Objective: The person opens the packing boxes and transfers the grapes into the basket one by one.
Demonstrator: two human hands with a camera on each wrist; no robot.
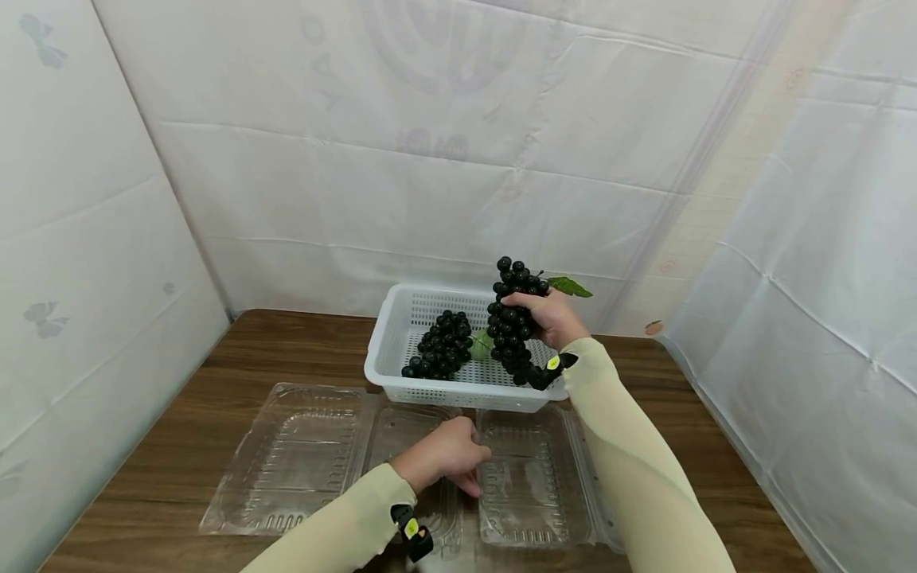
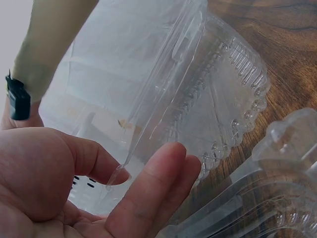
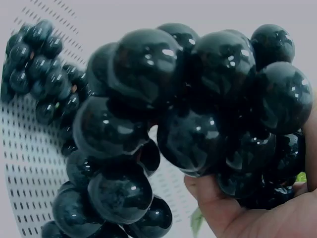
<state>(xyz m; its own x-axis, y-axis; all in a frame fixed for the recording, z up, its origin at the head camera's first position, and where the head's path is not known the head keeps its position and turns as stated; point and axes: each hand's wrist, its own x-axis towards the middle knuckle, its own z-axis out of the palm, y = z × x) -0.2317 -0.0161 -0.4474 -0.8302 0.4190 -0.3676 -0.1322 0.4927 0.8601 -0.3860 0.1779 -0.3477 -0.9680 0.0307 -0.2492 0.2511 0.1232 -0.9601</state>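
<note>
In the head view my right hand (image 1: 557, 320) grips a bunch of dark grapes (image 1: 510, 314) with a green leaf (image 1: 571, 286), raised over the right part of a white plastic basket (image 1: 458, 391). Glossy grapes (image 3: 146, 67) fill much of the right wrist view, the thumb pressed against them. A second dark bunch (image 1: 442, 344) lies in the basket. My left hand (image 1: 451, 450) pinches the near-left edge of a clear plastic clamshell box (image 1: 526, 489). Up close in the left wrist view, the box's thin rim (image 2: 119, 174) passes between thumb and fingers.
Another clear clamshell box (image 1: 308, 458) lies open on the left of the brown wooden table (image 1: 150, 446). A pale green leaf (image 1: 481, 344) shows inside the basket. White sheeting (image 1: 401, 183) stands behind the table and along both sides.
</note>
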